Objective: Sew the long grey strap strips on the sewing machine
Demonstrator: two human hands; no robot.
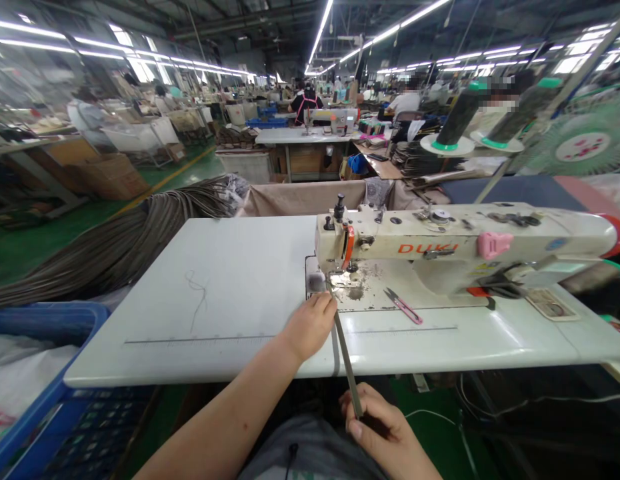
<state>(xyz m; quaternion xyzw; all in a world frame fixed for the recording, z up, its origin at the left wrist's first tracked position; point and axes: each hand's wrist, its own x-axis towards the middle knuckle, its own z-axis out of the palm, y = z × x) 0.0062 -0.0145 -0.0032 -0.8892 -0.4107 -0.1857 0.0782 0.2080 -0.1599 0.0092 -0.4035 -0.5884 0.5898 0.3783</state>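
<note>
A narrow dark fabric strip point(346, 353) runs from the needle area of the sewing machine point(390, 233) down over the table's front edge. Close to the presser foot, my left hand point(313, 323) presses the strip with its fingers closed together. Below the edge, my right hand point(375, 420) pinches the strip between thumb and fingers, holding it fairly taut. Pink-handled thread snips point(404, 307) lie on the machine bed, right of my left hand. The needle tip is too small to make out.
A loose thread point(197, 293) lies on the white sewing table point(240, 267). At left are a blue crate point(85, 320) and a big bundle of dark strips point(125, 240). Thread cones point(457, 120) and a fan point(583, 147) stand at right. Other people work farther back.
</note>
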